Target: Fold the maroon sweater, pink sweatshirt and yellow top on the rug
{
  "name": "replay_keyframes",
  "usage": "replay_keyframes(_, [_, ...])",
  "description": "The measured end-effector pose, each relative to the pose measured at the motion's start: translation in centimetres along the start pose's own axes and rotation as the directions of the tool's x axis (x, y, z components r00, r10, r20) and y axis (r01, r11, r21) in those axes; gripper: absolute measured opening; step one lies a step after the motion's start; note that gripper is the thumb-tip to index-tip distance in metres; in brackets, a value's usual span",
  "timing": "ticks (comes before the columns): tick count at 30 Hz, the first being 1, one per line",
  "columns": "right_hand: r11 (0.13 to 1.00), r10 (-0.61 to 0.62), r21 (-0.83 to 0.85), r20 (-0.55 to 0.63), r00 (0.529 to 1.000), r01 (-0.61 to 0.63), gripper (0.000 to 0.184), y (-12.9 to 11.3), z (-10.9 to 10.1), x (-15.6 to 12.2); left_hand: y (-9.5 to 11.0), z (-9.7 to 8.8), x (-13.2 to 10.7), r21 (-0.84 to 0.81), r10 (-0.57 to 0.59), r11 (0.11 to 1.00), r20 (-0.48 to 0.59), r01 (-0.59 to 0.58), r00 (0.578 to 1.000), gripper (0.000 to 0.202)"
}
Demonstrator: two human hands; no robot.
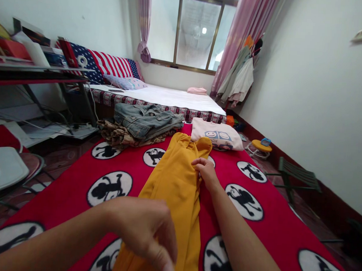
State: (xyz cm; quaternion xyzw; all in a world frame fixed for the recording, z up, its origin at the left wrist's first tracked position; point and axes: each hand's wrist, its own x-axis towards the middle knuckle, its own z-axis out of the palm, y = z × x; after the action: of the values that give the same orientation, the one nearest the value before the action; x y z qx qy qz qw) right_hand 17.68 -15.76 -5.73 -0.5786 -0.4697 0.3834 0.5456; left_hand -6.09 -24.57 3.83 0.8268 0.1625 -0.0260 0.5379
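A long mustard-yellow pair of trousers (pixel 171 183) lies lengthwise on a red blanket (pixel 218 169) printed with black cartoon figures in white circles. The gathered waist end points away from me, and the near end runs out of view at the bottom. My right hand (pixel 206 171) is at the right edge of the trousers below the waist, fingers closed on the cloth. Over the lower part hangs my left hand (pixel 147 230), bent down at the wrist. Its thumb stands apart from the curled fingers, and no cloth shows between them.
Folded jeans (pixel 148 120) lie on brown patterned clothing (pixel 118 133) at the far left of the blanket. A folded pink shirt (pixel 217 133) sits at the far right. Beyond is a white-covered bed (pixel 167 95). A desk (pixel 39 80) stands left, a folding stool (pixel 299 174) right.
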Motion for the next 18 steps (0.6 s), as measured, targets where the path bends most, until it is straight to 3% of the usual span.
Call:
replay_keyframes(1, [1.000, -0.004, -0.009, 0.019, 1.000, 0.004, 0.023, -0.2, 0.1, -0.1, -0.7, -0.7, 1.4, 0.013, -0.010, 1.000, -0.081, 0.011, 0.997, 0.026])
replay_keyframes(2, [1.000, -0.007, -0.023, 0.039, 0.999, 0.008, 0.021, -0.3, 0.2, -0.1, -1.6, -1.5, 2.9, 0.049, 0.000, 0.999, -0.259, 0.013, 0.966, 0.028])
replay_keyframes(3, [0.999, -0.007, -0.040, 0.060, 0.998, 0.010, 0.020, -0.5, 0.2, -0.2, -2.7, -2.3, 4.6, 0.101, 0.035, 0.995, -0.508, 0.019, 0.861, 0.027])
replay_keyframes(4, [0.998, -0.001, -0.060, 0.078, 0.997, 0.006, 0.019, -0.6, 0.3, -0.4, -4.1, -3.2, 6.2, 0.158, 0.086, 0.986, -0.725, 0.043, 0.683, 0.025])
replay_keyframes(5, [0.997, 0.012, -0.082, 0.094, 0.996, -0.004, 0.017, -0.7, 0.3, -0.5, -5.5, -4.0, 7.7, 0.204, 0.136, 0.975, -0.863, 0.089, 0.486, 0.029])
replay_keyframes(6, [0.994, 0.033, -0.106, 0.105, 0.994, -0.022, 0.016, -0.8, 0.2, -0.6, -6.9, -4.8, 9.0, 0.190, 0.134, 0.971, -0.935, 0.144, 0.328, 0.038])
replay_keyframes(7, [0.990, 0.060, -0.135, 0.113, 0.992, -0.044, 0.015, -0.8, 0.0, -0.6, -8.3, -5.4, 10.1, 0.131, 0.087, 0.974, -0.970, 0.184, 0.229, 0.046])
replay_keyframes(8, [0.984, 0.085, -0.168, 0.114, 0.990, -0.065, 0.016, -1.0, -0.2, -0.6, -9.5, -5.9, 10.9, 0.062, 0.025, 0.976, -0.984, 0.209, 0.175, 0.049])
replay_keyframes(10, [0.967, 0.109, -0.238, 0.081, 0.991, -0.087, 0.021, -1.3, -1.0, 0.0, -11.1, -6.4, 11.8, -0.030, -0.066, 0.976, -0.985, 0.217, 0.159, 0.044])
replay_keyframes(11, [0.961, 0.097, -0.266, 0.043, 0.994, -0.082, 0.025, -1.6, -1.5, 0.6, -11.5, -6.3, 12.0, -0.018, -0.053, 0.978, -0.985, 0.207, 0.165, 0.037])
replay_keyframes(15, [0.923, -0.129, -0.380, -0.153, 0.980, 0.062, 0.044, -3.2, -2.8, 5.1, -11.1, -5.3, 11.7, 0.174, 0.151, 0.973, -0.977, 0.151, 0.152, 0.016])
replay_keyframes(18, [0.878, -0.264, -0.451, -0.172, 0.949, 0.162, 0.050, -4.0, -2.8, 9.2, -10.3, -4.5, 11.4, 0.245, 0.223, 0.960, -0.961, 0.137, 0.163, 0.011])
